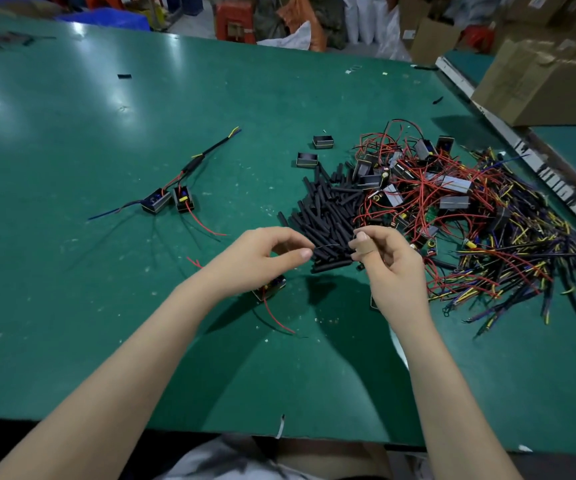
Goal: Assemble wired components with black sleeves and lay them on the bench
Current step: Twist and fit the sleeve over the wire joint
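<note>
Two bare forearms reach in from the near edge of the green bench (72,306), and both hands meet just in front of the sleeve pile (328,216), the heap of short black sleeves near the middle of the bench. Between them runs a thin wire (326,247). The left hand (262,258) pinches one end of it between thumb and forefinger; the right hand (388,258) pinches the other end with curled fingers, a strip of tape around its thumb. Under the left hand a small black box (272,287) with a red lead lies on the bench, just on the near side of the sleeve pile.

Right of the sleeve pile and touching it sprawls a tangle of wires (470,220), red, yellow and dark, with grey and black boxes mixed in, too many to count. Beyond the pile sit two open black cases (314,152), both looking empty. Well to the left of the pile lie two finished units (168,200) side by side, their leads joined into a black-sleeved cable. Far right of the pile stands one closed cardboard carton (539,84).
</note>
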Motion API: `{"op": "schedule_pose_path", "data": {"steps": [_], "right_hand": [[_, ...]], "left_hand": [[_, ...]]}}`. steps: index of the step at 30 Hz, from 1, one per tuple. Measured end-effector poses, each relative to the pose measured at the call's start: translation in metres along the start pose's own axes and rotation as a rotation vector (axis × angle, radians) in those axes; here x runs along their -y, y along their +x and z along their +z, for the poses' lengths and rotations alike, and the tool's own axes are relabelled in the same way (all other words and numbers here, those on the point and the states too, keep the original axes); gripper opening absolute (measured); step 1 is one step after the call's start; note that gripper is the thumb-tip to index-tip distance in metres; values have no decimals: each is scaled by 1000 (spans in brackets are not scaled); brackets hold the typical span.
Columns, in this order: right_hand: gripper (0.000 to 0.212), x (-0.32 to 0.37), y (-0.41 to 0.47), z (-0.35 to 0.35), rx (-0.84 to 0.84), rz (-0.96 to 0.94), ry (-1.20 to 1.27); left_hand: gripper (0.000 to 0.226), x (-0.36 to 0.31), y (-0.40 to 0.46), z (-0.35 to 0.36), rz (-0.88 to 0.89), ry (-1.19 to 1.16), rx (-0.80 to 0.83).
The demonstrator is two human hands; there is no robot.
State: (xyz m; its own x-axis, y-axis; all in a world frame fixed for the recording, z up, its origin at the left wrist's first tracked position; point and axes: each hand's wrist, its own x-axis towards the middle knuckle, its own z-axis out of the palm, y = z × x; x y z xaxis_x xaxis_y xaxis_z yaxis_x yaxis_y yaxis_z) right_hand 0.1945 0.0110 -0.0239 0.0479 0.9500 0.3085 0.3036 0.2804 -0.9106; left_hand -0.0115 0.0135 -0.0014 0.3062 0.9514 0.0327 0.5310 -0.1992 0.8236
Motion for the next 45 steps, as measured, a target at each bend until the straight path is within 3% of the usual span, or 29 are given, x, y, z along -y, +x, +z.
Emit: {"op": "schedule_pose_path", "data": {"steps": [8, 12, 16, 20, 23, 28, 33, 39, 45], "right_hand": [[13, -6, -2, -3, -48, 38, 123], [15, -8, -4, -2, -65, 5, 66], [18, -9, -5, 0, -53, -4, 31], [21, -8, -7, 0, -30, -11, -8], [18, -8, -8, 2, -19, -23, -35], [12, -13, -10, 2, 9, -74, -78], [13, -15, -12, 5, -43, -101, -50], [11, -15, -14, 4, -85, -170, -135], [18, -12, -15, 3, -42, -199, -176]], "left_hand": [[10, -3, 11, 10, -47, -17, -40], [15, -7, 0, -3, 157, 42, -87], [18, -9, -20, -15, 387, 277, 120], [36, 2, -34, -20, 389, 674, 355], [32, 7, -39, -21, 418, 777, 385], [28, 3, -35, -9, 402, 613, 119], [18, -8, -23, 12, 177, 110, -225], [15, -20, -8, 36, 136, -126, -261], [23, -24, -3, 45, 141, -163, -256]]}}
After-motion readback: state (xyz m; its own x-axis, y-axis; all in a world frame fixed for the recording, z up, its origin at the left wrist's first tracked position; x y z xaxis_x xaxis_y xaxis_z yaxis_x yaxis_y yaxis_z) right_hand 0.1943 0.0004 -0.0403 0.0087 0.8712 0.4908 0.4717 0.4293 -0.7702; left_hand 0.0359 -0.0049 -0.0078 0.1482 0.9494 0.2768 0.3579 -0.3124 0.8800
